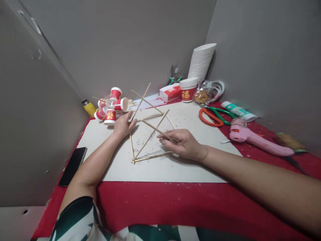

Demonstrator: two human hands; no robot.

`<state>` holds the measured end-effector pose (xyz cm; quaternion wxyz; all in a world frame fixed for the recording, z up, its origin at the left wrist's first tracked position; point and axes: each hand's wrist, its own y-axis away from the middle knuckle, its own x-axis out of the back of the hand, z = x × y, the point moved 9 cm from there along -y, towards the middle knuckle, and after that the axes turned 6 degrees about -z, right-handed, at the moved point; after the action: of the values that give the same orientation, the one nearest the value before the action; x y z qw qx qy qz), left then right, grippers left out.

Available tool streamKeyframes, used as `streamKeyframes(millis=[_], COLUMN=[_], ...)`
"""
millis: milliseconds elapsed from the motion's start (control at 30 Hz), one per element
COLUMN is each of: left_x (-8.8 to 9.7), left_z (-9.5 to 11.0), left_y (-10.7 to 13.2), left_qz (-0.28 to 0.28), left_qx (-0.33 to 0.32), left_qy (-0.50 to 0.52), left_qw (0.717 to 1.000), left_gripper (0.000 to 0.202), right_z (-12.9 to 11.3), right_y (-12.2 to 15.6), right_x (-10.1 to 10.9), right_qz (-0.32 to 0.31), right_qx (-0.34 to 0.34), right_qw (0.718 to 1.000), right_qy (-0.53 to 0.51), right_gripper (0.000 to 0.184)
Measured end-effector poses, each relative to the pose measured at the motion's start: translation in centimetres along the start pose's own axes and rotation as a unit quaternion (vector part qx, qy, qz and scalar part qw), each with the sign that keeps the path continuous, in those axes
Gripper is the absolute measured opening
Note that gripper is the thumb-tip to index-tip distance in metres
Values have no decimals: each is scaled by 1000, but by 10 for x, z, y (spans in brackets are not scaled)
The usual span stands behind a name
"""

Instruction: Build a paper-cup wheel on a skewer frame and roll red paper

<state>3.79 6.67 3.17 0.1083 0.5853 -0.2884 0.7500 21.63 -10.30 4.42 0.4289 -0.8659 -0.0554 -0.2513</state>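
A frame of thin wooden sticks [150, 134] lies on a pale board [155, 167], with some sticks crossing and slanting up. My left hand [123, 125] rests at the frame's left corner, its fingers closed around a stick there. My right hand [181, 144] sits at the frame's right side and pinches a slanted stick between thumb and fingers. A wheel made of red paper cups [111, 106] stands just behind my left hand.
A black phone [73, 165] lies at the left on the red tablecloth [160, 204]. A pink glue gun [253, 138], orange-and-green scissors [215, 116], a white tube [238, 111], stacked white cups [200, 62], a red-printed cup stack [188, 89] and a yellow bottle [89, 107] line the back and right.
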Motion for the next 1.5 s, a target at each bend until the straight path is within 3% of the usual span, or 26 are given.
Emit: streamKeyframes(millis=[233,467,867,1500], left_x=[0,-2,-10,-11], left_z=[3,-7,-17,-13], left_y=[2,-2,-5,-3], left_qz=[5,5,5,-8], left_qx=[-9,11,23,13], left_qy=[10,20,14,15], left_qw=[1000,1000,1000,1000], left_gripper=[53,53,53,47], right_z=[-1,10,12,14], right_y=[2,3,4,4], right_x=[-1,-4,-4,-5], right_qz=[-6,-10,-17,-31], right_qx=[16,-10,4,-23], right_qw=[1000,1000,1000,999], right_qy=[26,17,25,34], right_gripper=[23,25,22,23])
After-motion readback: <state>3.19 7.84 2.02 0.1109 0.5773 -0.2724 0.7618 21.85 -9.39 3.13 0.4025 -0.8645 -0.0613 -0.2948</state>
